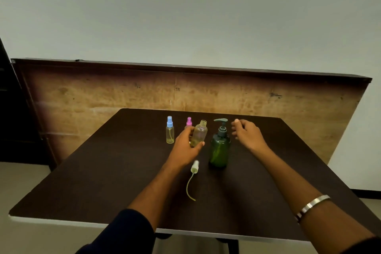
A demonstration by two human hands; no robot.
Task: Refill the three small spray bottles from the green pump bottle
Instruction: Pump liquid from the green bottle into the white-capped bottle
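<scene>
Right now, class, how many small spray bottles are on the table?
3. The blue-capped bottle stands far left, the pink-capped bottle sits partly hidden behind the left hand, which grips the uncapped bottle.

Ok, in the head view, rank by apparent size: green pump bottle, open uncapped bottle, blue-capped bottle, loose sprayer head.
1. green pump bottle
2. open uncapped bottle, held by the left hand
3. blue-capped bottle, close to the uncapped one, so unsure
4. loose sprayer head, tube aside
</scene>
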